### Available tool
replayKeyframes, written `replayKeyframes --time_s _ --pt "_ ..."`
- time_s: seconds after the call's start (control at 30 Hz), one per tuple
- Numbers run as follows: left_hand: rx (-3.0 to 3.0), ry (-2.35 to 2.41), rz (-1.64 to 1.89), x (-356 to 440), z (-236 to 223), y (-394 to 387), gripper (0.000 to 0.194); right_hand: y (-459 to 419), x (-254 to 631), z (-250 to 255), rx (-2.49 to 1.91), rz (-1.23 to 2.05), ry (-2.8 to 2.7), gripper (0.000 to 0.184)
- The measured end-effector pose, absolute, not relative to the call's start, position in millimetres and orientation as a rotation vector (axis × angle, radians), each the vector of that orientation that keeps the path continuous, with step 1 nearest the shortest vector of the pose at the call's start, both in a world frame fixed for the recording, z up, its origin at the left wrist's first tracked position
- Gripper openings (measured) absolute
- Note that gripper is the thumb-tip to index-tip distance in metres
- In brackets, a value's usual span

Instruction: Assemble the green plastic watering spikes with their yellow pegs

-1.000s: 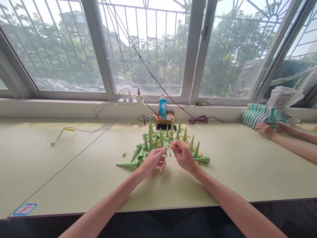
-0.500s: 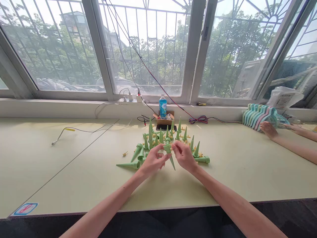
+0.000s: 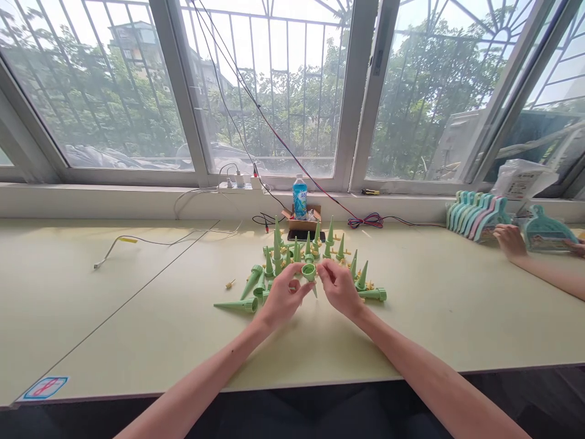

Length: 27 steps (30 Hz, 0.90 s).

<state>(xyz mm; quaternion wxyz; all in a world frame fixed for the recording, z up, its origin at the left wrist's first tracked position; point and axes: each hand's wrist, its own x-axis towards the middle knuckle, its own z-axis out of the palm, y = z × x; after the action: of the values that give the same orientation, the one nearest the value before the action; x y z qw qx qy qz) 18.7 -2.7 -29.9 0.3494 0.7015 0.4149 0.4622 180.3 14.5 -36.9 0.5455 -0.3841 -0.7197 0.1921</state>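
My left hand [image 3: 286, 296] is closed around the collar of a green plastic plant-watering spike [image 3: 309, 272]. Its round open socket faces me and its pointed end tilts down, away from me. Beside the collar, my right hand [image 3: 339, 286] is pinched with thumb and forefinger against the spike's side. Whatever those fingertips grip is too small and hidden to make out. Behind both hands stand several more green spikes [image 3: 331, 231] with small yellow valves among them. Other spikes lie on their sides, one green spike [image 3: 237, 305] at the left and another [image 3: 373, 294] at the right.
A loose yellow valve [image 3: 230, 284] lies left of the group on the pale table [image 3: 137, 341]. At the back are a blue bottle [image 3: 300, 198], a small carton [image 3: 305, 225] and coiled cable [image 3: 365, 220]. Far right, another person's hand [image 3: 510, 242] touches dustpan-shaped pastel items [image 3: 478, 216].
The held spike has tipped so its socket turns toward me and its point swings away. My hands stay in place. At right, the other person has drawn one blue item away from the row.
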Motion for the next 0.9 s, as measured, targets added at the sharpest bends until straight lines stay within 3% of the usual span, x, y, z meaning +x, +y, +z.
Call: replayKeyframes --time_s 0.2,0.37,0.57,0.9 --pt "1.627 0.992 1.126 19.0 -28.7 -1.3 0.034 15.0 182.2 -37.7 -0.946 0.449 -1.631 0.029" --pt "1.393 0.902 0.909 18.0 -26.0 0.6 0.058 14.0 183.1 -38.0 -0.907 0.458 -1.653 0.027" --pt "1.267 0.871 0.76 15.3 -22.0 -1.3 0.07 12.9 182.6 -38.1 -0.804 0.491 -1.742 0.028" --pt "1.212 0.78 0.777 13.5 -21.8 -0.9 0.063 13.4 183.7 -39.0 -0.799 0.548 -1.765 0.027"
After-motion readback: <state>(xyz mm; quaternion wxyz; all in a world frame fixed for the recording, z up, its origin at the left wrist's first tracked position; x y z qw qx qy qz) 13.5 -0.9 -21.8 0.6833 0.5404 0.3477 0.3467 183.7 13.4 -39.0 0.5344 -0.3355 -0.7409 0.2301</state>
